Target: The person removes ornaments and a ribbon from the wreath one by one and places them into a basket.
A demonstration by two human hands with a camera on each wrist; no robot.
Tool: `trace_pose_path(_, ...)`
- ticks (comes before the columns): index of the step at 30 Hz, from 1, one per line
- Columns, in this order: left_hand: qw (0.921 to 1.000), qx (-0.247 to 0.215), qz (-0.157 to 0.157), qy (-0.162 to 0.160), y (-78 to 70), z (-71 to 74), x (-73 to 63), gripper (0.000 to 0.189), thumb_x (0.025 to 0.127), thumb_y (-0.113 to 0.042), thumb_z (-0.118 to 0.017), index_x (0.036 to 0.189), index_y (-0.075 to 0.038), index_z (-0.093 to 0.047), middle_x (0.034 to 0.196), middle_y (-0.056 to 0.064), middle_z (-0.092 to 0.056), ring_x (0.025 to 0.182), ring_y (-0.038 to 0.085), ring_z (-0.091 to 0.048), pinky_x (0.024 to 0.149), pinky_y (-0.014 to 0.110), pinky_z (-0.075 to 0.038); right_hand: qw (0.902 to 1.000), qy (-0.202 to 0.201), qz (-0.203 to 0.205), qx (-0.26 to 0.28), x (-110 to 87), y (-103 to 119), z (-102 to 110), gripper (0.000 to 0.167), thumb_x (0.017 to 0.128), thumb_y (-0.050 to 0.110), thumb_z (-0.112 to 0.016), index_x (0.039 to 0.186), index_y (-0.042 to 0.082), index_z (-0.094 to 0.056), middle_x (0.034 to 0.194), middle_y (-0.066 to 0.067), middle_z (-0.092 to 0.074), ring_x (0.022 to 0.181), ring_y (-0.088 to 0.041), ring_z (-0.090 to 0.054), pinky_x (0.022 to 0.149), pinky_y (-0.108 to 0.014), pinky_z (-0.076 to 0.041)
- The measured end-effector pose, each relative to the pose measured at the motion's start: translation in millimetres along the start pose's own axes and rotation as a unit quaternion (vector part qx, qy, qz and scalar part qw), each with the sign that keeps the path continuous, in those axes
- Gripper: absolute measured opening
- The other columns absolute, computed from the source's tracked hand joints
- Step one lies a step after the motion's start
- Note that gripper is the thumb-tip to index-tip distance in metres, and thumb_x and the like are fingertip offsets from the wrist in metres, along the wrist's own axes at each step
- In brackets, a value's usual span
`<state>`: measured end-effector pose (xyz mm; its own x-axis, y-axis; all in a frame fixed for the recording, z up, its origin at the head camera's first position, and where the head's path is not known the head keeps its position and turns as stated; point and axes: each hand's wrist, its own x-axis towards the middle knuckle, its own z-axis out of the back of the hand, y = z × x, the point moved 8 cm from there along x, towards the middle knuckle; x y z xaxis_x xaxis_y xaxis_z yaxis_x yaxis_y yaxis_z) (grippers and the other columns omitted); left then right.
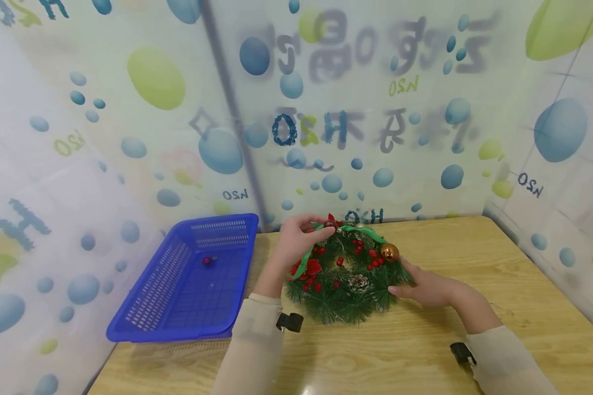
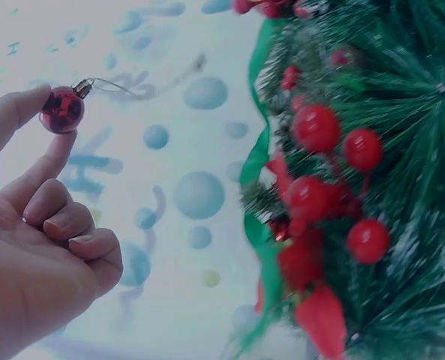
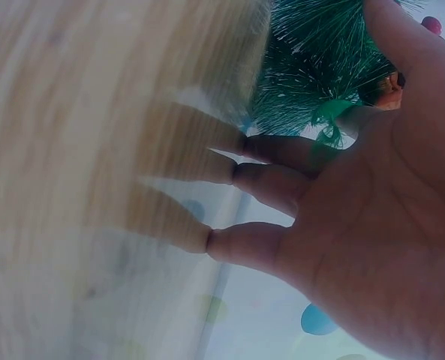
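Between thumb and index finger, my left hand (image 1: pixel 292 244) pinches a small red Christmas bauble (image 2: pixel 61 110) with a metal cap and a thin hanging loop. It is over the far side of a green Christmas wreath (image 1: pixel 326 307) lying on the table. Red berries (image 1: pixel 375 260), a pine cone (image 1: pixel 359 282), a gold bauble (image 1: pixel 389 252) and a green ribbon (image 1: pixel 370 233) decorate the wreath. At its right edge rests my right hand (image 1: pixel 432 288), thumb over the needles. In the right wrist view, several of its fingers (image 3: pixel 256 244) reach out with their tips on the tabletop.
A blue plastic basket (image 1: pixel 178 333) stands on the left of the wooden table (image 1: pixel 474 263), with another small red bauble (image 1: pixel 207 261) inside. Patterned sheets (image 1: pixel 326 181) with blue and green dots hang behind and along both sides.
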<state>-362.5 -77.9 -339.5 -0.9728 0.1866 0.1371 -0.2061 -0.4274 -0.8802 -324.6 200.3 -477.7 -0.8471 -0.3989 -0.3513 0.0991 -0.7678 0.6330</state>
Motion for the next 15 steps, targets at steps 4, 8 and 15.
trace_pose_path(4,0.9992,-0.021,-0.015,-0.031,-3.1,19.5,-3.0,0.026,0.095,-0.036,-0.082,0.118,-0.023,-0.080,0.075,-0.007,-0.046,0.065,0.016,-0.041,0.063,0.035,-0.038,1.0000,0.001,0.000,0.001,-0.9,0.1,-0.5,0.113,0.104,0.065,-0.057,0.169,-0.002,0.008,0.170,-0.041,-0.006,0.154,-0.065,-0.015,0.119,-0.078,-0.026)
trace_pose_path(8,0.9968,-0.042,-0.021,-0.065,-3.1,39.2,-7.7,0.028,0.095,-0.034,-0.082,0.119,-0.019,-0.080,0.065,-0.006,-0.027,0.054,0.015,-0.022,0.058,0.033,-0.029,1.0000,-0.001,0.003,0.002,-1.5,1.0,-0.2,0.113,0.104,0.064,-0.057,0.169,-0.002,0.007,0.170,-0.041,-0.007,0.154,-0.065,-0.017,0.119,-0.078,-0.026)
trace_pose_path(15,0.9886,-0.047,0.023,-0.141,7.5,72.9,-19.2,0.028,0.094,-0.036,-0.084,0.119,-0.023,-0.080,0.079,-0.007,-0.043,0.069,0.019,-0.034,0.064,0.034,-0.033,1.0000,0.003,0.005,0.003,-1.7,1.0,0.3,0.112,0.104,0.063,-0.057,0.168,-0.003,0.008,0.169,-0.043,-0.006,0.153,-0.066,-0.016,0.118,-0.078,-0.027)
